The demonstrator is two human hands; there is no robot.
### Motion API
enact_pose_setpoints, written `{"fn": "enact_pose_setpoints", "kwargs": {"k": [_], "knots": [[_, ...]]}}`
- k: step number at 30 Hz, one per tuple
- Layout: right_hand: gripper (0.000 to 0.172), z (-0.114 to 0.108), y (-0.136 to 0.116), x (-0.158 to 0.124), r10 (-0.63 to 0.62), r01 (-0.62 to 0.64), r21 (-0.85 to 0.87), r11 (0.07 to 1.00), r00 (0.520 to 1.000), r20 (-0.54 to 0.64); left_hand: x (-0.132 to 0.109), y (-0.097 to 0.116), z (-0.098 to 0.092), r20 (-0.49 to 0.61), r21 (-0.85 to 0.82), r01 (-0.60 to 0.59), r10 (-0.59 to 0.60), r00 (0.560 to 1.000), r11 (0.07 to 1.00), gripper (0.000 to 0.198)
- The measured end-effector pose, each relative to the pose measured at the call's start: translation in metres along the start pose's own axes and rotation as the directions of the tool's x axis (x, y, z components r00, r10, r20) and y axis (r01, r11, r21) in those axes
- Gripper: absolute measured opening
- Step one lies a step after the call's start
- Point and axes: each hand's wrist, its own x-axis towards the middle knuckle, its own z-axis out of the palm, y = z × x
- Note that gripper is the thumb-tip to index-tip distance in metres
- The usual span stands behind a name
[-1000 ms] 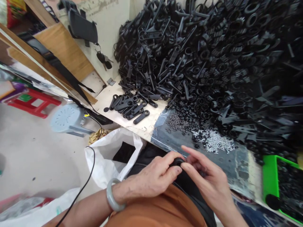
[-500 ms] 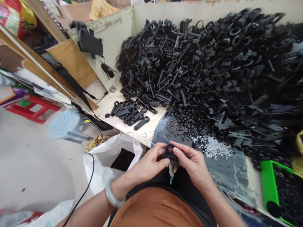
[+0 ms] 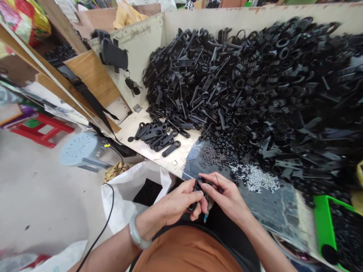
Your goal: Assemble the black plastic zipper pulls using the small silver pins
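Observation:
Over my lap, at the front edge of the bench, both hands meet on a small black plastic part with a ring-shaped end. My left hand is closed round its body, thumb on top and fingers curled beneath. At the ring end, the thumb and forefinger of my right hand pinch the part. A thin dark shaft shows by the right fingers; what it belongs to is hidden. Below the hands hangs a narrow thing with a teal tip, its kind unclear. Fingers cover much of the black part.
A large heap of black plastic parts fills the bench. Nearer lie finished-looking black handles, small dark pieces and silver pins. A white sack stands left, a green bin right, a blue stool beyond the sack.
My left hand has turned and wrapped its fingers under the black part, which now stands more lengthwise. The right fingers have shifted slightly on its ring end. The camera view has shifted a little.

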Motion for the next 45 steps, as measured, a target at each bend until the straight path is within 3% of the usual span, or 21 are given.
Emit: {"fn": "enact_pose_setpoints", "kwargs": {"k": [6,12,14,16,17,20,25,28,33,39,45], "knots": [[0.03,-0.006,-0.003,-0.001,-0.057,0.056,0.021,0.998,0.997,0.056,0.001,-0.002,-0.002,0.041,-0.049,0.044,-0.042,0.998,0.998,0.038],[0.031,-0.01,-0.017,-0.012,-0.047,0.059,-0.103,0.993,0.992,0.117,-0.003,-0.011,0.001,0.05,-0.005,0.08,-0.079,0.996,0.997,0.033],[0.032,-0.014,-0.019,-0.017,-0.034,0.051,-0.174,0.983,0.995,0.098,-0.001,-0.011,-0.002,0.022,0.037,0.048,-0.049,0.999,0.998,0.036],[0.031,-0.021,-0.019,-0.019,-0.053,0.056,-0.274,0.96,0.998,0.019,0.006,-0.008,-0.007,-0.087,0.157,-0.047,0.061,0.994,0.986,0.037],[0.028,-0.026,-0.018,-0.019,-0.07,0.055,-0.335,0.941,0.997,-0.033,0.011,-0.006,-0.009,-0.159,0.259,-0.115,0.16,0.974,0.959,0.034],[0.022,-0.042,-0.013,-0.012,-0.125,0.023,-0.537,0.843,0.98,-0.155,0.033,0.004,-0.01,-0.274,0.602,-0.224,0.462,0.844,0.766,0.015],[0.019,-0.053,-0.008,0.008,-0.073,-0.109,-0.793,0.599,0.979,-0.19,0.067,0.016,-0.003,-0.21,0.927,-0.044,0.612,0.763,0.373,0.02],[0.02,-0.049,-0.008,0.014,-0.033,-0.137,-0.83,0.54,0.982,-0.184,0.07,0.024,-0.008,-0.237,0.964,0.096,0.644,0.727,0.247,0.016],[0.026,-0.042,-0.007,0.019,-0.062,-0.165,-0.833,0.527,0.971,-0.231,0.056,0.029,-0.019,-0.309,0.947,0.185,0.596,0.741,0.262,0.015],[0.029,-0.04,-0.003,0.02,-0.113,-0.087,-0.826,0.556,0.977,-0.179,0.066,0.015,-0.009,-0.192,0.981,0.175,0.569,0.799,0.086,0.016],[0.031,-0.043,0.004,0.013,-0.167,-0.008,-0.806,0.592,0.977,-0.132,0.073,0.013,-0.009,-0.115,0.993,0.101,0.551,0.827,0.056,0.018]]}}
